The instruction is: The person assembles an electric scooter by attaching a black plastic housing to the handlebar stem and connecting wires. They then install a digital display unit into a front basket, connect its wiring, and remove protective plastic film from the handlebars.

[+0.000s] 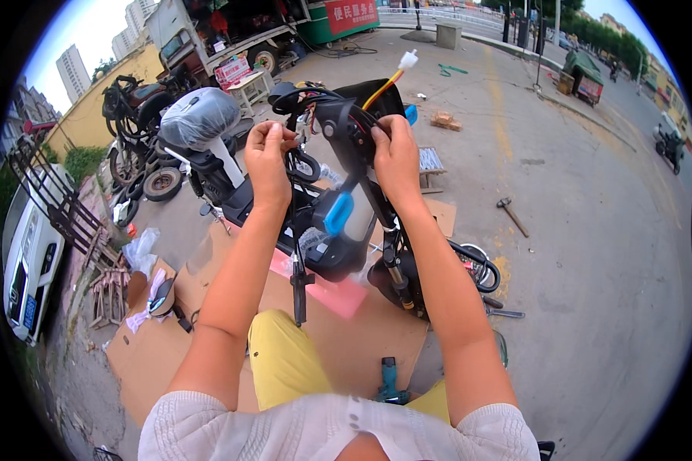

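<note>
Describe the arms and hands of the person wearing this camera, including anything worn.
The left sleeve and right sleeve are short, off-white and textured, with a braided pattern. The left arm and right arm are bare below them. The left hand and right hand are ungloved, and no watch or bracelet shows.

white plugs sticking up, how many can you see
1: the white plug, at the end of the red and yellow wires, above the right hand. Others may be hidden.
</note>
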Action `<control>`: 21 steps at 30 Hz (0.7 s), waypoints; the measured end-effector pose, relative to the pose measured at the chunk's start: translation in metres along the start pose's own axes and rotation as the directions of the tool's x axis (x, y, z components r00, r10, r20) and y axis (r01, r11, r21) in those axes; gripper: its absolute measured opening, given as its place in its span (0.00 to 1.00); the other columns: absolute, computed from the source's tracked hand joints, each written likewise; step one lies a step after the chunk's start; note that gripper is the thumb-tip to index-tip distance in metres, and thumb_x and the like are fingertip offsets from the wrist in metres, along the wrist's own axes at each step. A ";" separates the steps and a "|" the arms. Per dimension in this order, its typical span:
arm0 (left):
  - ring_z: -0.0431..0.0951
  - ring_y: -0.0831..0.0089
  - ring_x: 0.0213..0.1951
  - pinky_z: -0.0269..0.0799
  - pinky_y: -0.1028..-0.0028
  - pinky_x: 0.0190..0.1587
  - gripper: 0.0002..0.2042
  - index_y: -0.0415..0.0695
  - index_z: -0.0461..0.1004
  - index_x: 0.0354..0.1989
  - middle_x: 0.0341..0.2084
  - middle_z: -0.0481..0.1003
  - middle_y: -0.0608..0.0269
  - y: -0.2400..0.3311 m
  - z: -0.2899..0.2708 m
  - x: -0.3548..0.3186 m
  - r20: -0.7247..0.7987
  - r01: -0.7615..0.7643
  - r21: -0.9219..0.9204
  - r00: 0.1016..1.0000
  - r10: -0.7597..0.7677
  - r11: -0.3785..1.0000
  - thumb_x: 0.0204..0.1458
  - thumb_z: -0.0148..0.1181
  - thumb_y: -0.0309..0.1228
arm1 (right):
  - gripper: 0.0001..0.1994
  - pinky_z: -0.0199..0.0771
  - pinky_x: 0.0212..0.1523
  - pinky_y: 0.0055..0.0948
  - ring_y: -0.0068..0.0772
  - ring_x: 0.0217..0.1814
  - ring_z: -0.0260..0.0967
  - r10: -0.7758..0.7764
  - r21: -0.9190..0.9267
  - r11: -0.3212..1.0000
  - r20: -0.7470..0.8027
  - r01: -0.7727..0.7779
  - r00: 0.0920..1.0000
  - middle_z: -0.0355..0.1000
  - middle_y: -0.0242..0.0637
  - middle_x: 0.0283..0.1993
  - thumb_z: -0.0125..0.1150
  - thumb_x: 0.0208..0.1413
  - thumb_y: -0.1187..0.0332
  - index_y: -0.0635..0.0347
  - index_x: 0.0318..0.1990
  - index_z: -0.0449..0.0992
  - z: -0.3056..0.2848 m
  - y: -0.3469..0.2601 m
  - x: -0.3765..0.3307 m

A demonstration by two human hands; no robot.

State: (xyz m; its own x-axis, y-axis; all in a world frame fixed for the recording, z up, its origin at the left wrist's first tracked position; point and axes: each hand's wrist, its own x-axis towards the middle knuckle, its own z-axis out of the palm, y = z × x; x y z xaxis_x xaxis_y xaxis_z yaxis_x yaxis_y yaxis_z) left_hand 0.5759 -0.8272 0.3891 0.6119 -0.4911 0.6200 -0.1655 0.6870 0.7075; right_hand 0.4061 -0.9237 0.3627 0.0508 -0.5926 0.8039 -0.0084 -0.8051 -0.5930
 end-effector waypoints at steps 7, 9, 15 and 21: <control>0.70 0.67 0.43 0.69 0.71 0.45 0.32 0.40 0.66 0.54 0.40 0.68 0.54 -0.029 -0.025 0.037 0.026 -0.180 0.641 0.976 0.214 0.746 0.41 0.71 0.37 | 0.07 0.68 0.44 0.36 0.50 0.42 0.68 -0.040 -0.100 0.994 0.029 0.043 0.999 0.69 0.48 0.40 0.51 0.61 0.72 0.66 0.42 0.70 -0.006 0.001 0.003; 0.69 0.65 0.48 0.68 0.70 0.49 0.38 0.38 0.62 0.59 0.46 0.68 0.51 -0.045 -0.037 0.050 0.190 -0.048 0.576 0.979 -0.077 0.816 0.39 0.73 0.38 | 0.08 0.68 0.45 0.35 0.49 0.42 0.69 -0.057 -0.112 0.992 0.031 0.060 0.998 0.69 0.48 0.40 0.51 0.61 0.71 0.66 0.43 0.71 -0.005 -0.005 0.001; 0.71 0.80 0.26 0.67 0.76 0.32 0.11 0.39 0.74 0.33 0.22 0.72 0.69 -0.065 -0.048 0.068 0.507 0.020 0.557 0.783 -0.360 0.830 0.58 0.58 0.36 | 0.08 0.67 0.44 0.37 0.51 0.42 0.67 -0.085 -0.146 0.985 0.036 0.090 0.996 0.69 0.48 0.40 0.50 0.61 0.73 0.64 0.43 0.73 -0.005 -0.002 -0.001; 0.61 0.82 0.21 0.57 0.76 0.24 0.15 0.41 0.69 0.27 0.16 0.63 0.73 -0.051 -0.055 0.088 0.534 -0.089 0.599 0.784 -0.315 0.796 0.60 0.54 0.40 | 0.09 0.67 0.45 0.31 0.43 0.42 0.68 -0.080 -0.185 0.978 0.076 0.093 0.994 0.70 0.45 0.39 0.51 0.62 0.72 0.65 0.45 0.73 -0.006 -0.003 0.001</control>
State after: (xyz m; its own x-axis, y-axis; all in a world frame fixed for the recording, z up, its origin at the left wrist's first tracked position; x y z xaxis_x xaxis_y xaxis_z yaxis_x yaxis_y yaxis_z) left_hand 0.6808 -0.8758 0.3889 0.1187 -0.8876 0.4450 -0.6488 0.2699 0.7115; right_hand 0.4000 -0.9222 0.3659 0.1266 -0.5224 0.8432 -0.1878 -0.8473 -0.4967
